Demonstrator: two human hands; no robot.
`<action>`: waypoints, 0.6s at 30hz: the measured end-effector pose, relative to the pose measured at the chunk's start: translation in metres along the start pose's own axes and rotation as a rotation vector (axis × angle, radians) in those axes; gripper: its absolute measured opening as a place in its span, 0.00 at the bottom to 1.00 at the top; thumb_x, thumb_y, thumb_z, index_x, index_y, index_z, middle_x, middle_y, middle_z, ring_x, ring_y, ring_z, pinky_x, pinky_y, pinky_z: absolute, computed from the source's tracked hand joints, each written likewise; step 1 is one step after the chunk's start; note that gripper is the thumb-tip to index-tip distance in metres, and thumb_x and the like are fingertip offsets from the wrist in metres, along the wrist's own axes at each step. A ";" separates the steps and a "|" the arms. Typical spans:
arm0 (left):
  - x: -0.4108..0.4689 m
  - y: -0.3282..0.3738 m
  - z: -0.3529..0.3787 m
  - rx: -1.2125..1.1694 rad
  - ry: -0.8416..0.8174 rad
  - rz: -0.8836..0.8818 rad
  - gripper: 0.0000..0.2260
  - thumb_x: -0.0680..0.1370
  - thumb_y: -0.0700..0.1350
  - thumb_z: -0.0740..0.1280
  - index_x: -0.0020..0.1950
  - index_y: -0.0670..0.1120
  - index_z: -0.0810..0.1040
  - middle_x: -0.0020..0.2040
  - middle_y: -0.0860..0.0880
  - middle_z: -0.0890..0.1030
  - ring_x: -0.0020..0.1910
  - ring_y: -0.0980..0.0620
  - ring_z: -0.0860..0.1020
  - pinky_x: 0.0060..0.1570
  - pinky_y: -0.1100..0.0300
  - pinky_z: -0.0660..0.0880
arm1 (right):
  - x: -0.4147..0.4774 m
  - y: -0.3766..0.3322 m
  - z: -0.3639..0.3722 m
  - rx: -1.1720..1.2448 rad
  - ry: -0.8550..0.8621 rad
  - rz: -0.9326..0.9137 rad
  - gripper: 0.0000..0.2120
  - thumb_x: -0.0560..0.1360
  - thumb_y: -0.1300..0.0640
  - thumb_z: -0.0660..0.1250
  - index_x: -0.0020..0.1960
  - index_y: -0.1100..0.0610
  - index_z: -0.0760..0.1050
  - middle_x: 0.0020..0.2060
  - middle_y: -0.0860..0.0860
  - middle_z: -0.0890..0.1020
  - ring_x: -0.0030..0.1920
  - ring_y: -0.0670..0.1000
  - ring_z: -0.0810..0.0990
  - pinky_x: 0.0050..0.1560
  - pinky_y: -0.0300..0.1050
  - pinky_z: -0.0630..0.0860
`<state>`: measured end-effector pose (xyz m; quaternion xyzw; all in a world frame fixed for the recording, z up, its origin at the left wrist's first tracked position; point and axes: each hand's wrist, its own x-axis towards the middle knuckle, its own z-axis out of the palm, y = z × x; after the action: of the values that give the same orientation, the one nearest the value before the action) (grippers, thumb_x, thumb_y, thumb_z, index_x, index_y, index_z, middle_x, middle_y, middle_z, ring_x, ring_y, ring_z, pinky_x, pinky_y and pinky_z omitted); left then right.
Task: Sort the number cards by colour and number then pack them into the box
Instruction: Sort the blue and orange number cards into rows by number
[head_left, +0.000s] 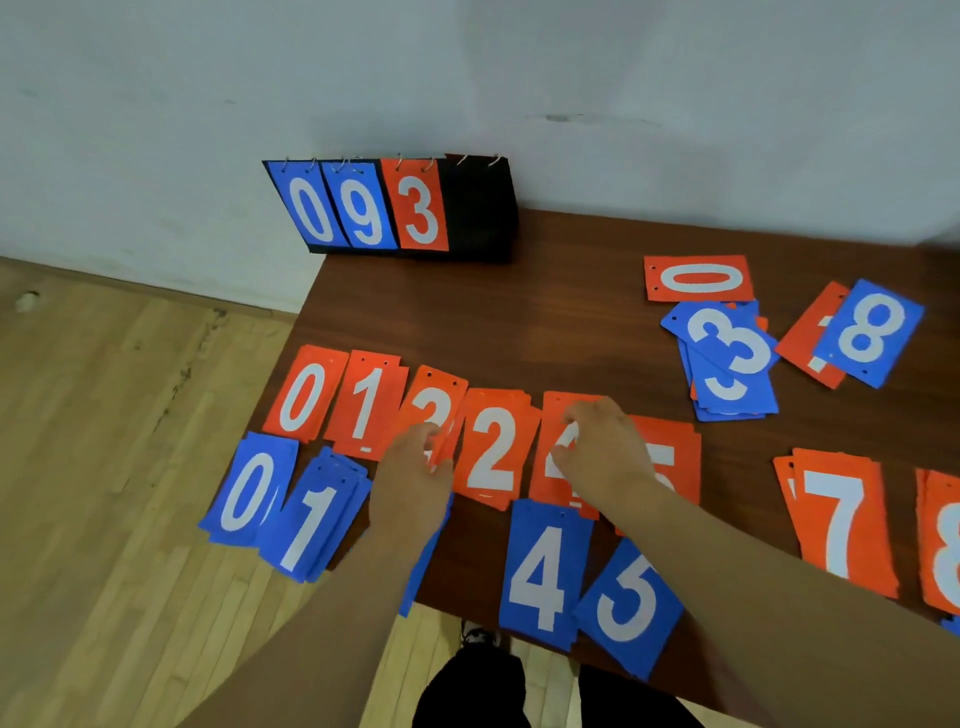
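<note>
Blue 4 (545, 571) and blue 5 (628, 608) sit at the near bench (467, 312) edge, and the blue 0 (244, 493) and blue 1 (311, 525) piles overhang it. A forearm brush likely dumps them on the floor (104, 415). Left hand (415, 483) grip pinches red 3 (431, 410), tilted between red 1 (366, 405) and red 2 (491, 447); dragging it across could scatter red 2. Right hand (602, 447) is on red 4 (558, 410); pinch or press, can't tell. Mixed heap (727, 358) far right is unsorted.

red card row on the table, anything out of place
Yes: the red 3 card sits tilted between the red 1 pile and the red 2 pile, out of number order; the left hand holds it.
</note>
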<state>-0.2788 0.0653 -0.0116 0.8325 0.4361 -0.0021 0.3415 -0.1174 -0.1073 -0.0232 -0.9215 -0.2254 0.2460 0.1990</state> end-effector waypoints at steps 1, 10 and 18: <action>0.004 -0.010 -0.007 -0.004 -0.002 0.000 0.19 0.80 0.45 0.70 0.71 0.53 0.73 0.64 0.52 0.77 0.62 0.51 0.76 0.57 0.56 0.76 | 0.005 -0.011 0.002 -0.003 -0.022 -0.027 0.24 0.73 0.47 0.74 0.67 0.49 0.75 0.64 0.51 0.73 0.61 0.53 0.75 0.59 0.48 0.77; 0.060 -0.049 -0.034 0.222 -0.183 0.299 0.26 0.78 0.45 0.72 0.74 0.55 0.70 0.65 0.54 0.79 0.65 0.53 0.75 0.63 0.58 0.73 | 0.043 -0.071 0.029 -0.258 -0.145 -0.014 0.42 0.66 0.39 0.78 0.75 0.45 0.64 0.73 0.53 0.60 0.71 0.60 0.62 0.70 0.57 0.67; 0.076 -0.071 -0.035 0.334 -0.241 0.479 0.27 0.78 0.50 0.72 0.75 0.56 0.68 0.68 0.55 0.76 0.66 0.53 0.74 0.67 0.56 0.72 | 0.040 -0.079 0.029 -0.158 0.068 0.045 0.12 0.75 0.51 0.72 0.57 0.46 0.75 0.55 0.47 0.78 0.57 0.52 0.76 0.55 0.49 0.77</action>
<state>-0.2939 0.1678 -0.0475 0.9500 0.1777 -0.0919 0.2398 -0.1270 -0.0149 -0.0231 -0.9469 -0.2165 0.2004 0.1277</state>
